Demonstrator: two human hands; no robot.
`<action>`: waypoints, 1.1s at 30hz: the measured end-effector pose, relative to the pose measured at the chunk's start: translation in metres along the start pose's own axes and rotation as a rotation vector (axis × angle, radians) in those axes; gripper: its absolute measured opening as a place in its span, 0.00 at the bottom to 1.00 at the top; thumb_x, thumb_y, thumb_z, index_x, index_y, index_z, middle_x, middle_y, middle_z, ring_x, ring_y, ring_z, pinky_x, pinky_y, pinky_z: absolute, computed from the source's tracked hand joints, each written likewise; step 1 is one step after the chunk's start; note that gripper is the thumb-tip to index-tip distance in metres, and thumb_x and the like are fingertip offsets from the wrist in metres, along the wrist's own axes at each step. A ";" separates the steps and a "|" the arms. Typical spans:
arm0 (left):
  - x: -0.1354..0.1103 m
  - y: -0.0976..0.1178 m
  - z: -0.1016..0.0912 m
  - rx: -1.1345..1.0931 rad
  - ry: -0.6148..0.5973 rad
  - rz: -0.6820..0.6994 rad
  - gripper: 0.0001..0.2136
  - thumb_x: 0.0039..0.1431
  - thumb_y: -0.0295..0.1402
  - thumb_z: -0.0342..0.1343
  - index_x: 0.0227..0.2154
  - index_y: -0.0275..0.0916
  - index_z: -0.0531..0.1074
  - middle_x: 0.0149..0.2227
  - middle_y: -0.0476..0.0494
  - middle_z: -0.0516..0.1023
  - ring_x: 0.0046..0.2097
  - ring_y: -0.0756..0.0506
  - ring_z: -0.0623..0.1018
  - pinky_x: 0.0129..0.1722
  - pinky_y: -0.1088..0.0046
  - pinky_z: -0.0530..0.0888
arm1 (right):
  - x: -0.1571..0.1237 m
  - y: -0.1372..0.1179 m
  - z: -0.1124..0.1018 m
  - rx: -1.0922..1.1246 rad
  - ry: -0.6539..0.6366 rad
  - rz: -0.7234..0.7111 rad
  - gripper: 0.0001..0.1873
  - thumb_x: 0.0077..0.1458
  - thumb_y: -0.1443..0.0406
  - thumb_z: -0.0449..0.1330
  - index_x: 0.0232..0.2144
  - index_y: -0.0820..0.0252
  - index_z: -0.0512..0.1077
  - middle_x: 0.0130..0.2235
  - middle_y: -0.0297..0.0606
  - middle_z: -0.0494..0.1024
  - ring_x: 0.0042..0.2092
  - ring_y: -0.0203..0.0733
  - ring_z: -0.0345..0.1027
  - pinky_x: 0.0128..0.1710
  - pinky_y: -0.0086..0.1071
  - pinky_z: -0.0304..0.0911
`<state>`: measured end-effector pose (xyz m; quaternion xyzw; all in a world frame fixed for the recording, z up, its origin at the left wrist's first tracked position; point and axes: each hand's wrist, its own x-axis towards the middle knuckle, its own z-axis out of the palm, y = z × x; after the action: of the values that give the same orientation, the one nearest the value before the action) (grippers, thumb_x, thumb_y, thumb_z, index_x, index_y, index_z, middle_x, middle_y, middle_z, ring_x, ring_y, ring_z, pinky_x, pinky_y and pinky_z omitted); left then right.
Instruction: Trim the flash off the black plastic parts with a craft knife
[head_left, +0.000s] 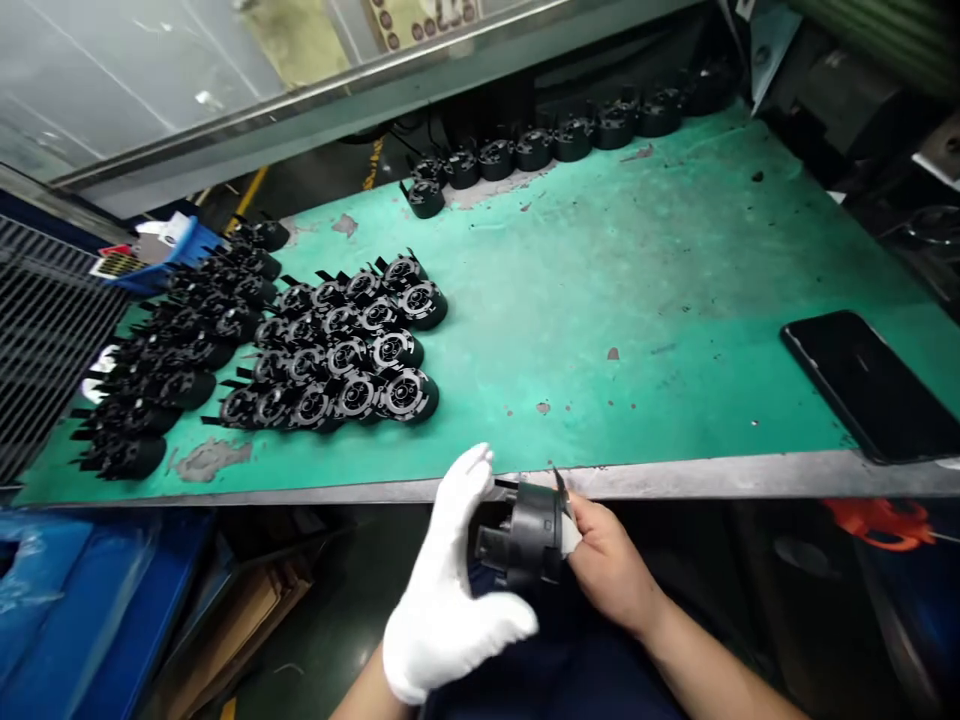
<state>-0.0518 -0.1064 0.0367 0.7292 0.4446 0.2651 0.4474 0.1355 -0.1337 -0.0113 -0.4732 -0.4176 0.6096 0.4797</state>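
My left hand [450, 590], in a white glove, cups a round black plastic part [529, 535] just below the table's front edge. My bare right hand [611, 565] pinches a small thin blade-like tool [561, 490] against the part's upper right side; a white wrap shows on one finger. Both hands hover over my lap, in front of the green table mat [600, 290].
Several rows of identical black round parts [345, 345] lie on the mat's left half, more at the far left [172, 350] and along the back edge [555, 140]. A black phone [870, 385] lies at the right front. A blue bin [161, 255] stands back left.
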 end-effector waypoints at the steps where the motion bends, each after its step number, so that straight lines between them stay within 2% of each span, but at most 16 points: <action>1: 0.001 0.002 -0.001 0.041 -0.041 0.029 0.45 0.53 0.63 0.58 0.68 0.47 0.54 0.67 0.30 0.60 0.66 0.30 0.67 0.61 0.47 0.73 | 0.001 -0.002 0.003 0.010 -0.025 0.013 0.18 0.62 0.64 0.56 0.53 0.55 0.77 0.45 0.41 0.81 0.49 0.50 0.73 0.51 0.39 0.68; 2: 0.003 0.003 0.000 0.090 -0.042 0.062 0.44 0.52 0.59 0.62 0.67 0.48 0.54 0.66 0.31 0.60 0.66 0.30 0.67 0.61 0.48 0.73 | 0.001 -0.002 0.005 0.010 -0.036 0.027 0.18 0.61 0.64 0.57 0.52 0.55 0.77 0.44 0.41 0.81 0.47 0.49 0.73 0.49 0.38 0.69; 4: 0.006 0.004 0.004 0.212 0.073 0.084 0.38 0.55 0.48 0.66 0.65 0.48 0.57 0.62 0.33 0.62 0.64 0.33 0.69 0.60 0.49 0.74 | -0.005 0.002 0.007 0.011 -0.005 0.075 0.18 0.63 0.62 0.56 0.53 0.55 0.75 0.42 0.39 0.80 0.42 0.46 0.72 0.45 0.37 0.69; 7: 0.010 0.004 0.013 0.478 0.233 0.000 0.30 0.55 0.35 0.65 0.60 0.47 0.65 0.55 0.37 0.65 0.57 0.36 0.73 0.57 0.50 0.74 | -0.022 0.014 0.003 0.058 0.056 0.230 0.23 0.69 0.54 0.49 0.58 0.56 0.71 0.35 0.36 0.75 0.31 0.39 0.66 0.33 0.33 0.66; 9: 0.011 0.002 0.020 0.625 0.281 -0.035 0.26 0.54 0.34 0.66 0.57 0.45 0.69 0.53 0.37 0.66 0.56 0.35 0.73 0.57 0.49 0.74 | -0.030 0.019 0.000 0.072 0.053 0.311 0.25 0.70 0.52 0.47 0.58 0.57 0.71 0.33 0.35 0.73 0.28 0.38 0.62 0.31 0.32 0.65; 14: 0.013 -0.007 0.039 0.634 0.338 -0.006 0.21 0.60 0.30 0.62 0.56 0.41 0.69 0.61 0.34 0.63 0.64 0.35 0.67 0.64 0.50 0.68 | -0.027 0.020 -0.001 0.070 -0.004 0.306 0.21 0.69 0.55 0.51 0.52 0.57 0.77 0.36 0.38 0.78 0.40 0.45 0.70 0.49 0.39 0.66; 18: 0.015 -0.009 0.048 0.617 0.406 -0.001 0.20 0.61 0.27 0.60 0.56 0.40 0.70 0.55 0.36 0.67 0.60 0.39 0.70 0.61 0.56 0.71 | -0.024 0.021 0.000 0.073 -0.004 0.317 0.18 0.69 0.57 0.52 0.49 0.56 0.78 0.35 0.37 0.78 0.40 0.46 0.71 0.46 0.38 0.67; 22: 0.015 -0.010 0.050 0.625 0.431 0.006 0.19 0.59 0.25 0.62 0.53 0.40 0.72 0.51 0.38 0.67 0.59 0.39 0.71 0.60 0.56 0.72 | -0.024 0.026 -0.002 0.063 -0.018 0.292 0.18 0.70 0.58 0.51 0.45 0.55 0.79 0.34 0.36 0.79 0.37 0.44 0.71 0.45 0.38 0.67; 26: 0.013 -0.014 0.052 0.645 0.445 0.025 0.17 0.58 0.25 0.63 0.50 0.43 0.75 0.51 0.40 0.66 0.59 0.38 0.72 0.59 0.55 0.73 | -0.021 0.033 -0.003 0.008 0.002 0.286 0.16 0.69 0.60 0.52 0.49 0.53 0.78 0.41 0.37 0.81 0.43 0.46 0.73 0.47 0.38 0.67; 30: 0.011 -0.017 0.053 0.623 0.455 0.051 0.18 0.56 0.23 0.64 0.49 0.44 0.76 0.52 0.40 0.65 0.59 0.37 0.72 0.60 0.54 0.73 | -0.019 0.036 -0.004 -0.020 0.016 0.281 0.16 0.69 0.61 0.52 0.48 0.54 0.79 0.38 0.36 0.81 0.40 0.45 0.73 0.42 0.36 0.66; 33: 0.010 -0.017 0.053 0.640 0.444 0.031 0.18 0.56 0.24 0.64 0.49 0.45 0.76 0.52 0.41 0.65 0.59 0.37 0.71 0.60 0.54 0.73 | -0.020 0.035 -0.003 0.027 0.020 0.268 0.16 0.70 0.61 0.51 0.47 0.54 0.78 0.38 0.35 0.81 0.41 0.44 0.72 0.44 0.36 0.66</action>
<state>-0.0130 -0.1161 -0.0027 0.7635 0.5797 0.2711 0.0863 0.1338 -0.1599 -0.0418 -0.5243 -0.3378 0.6690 0.4043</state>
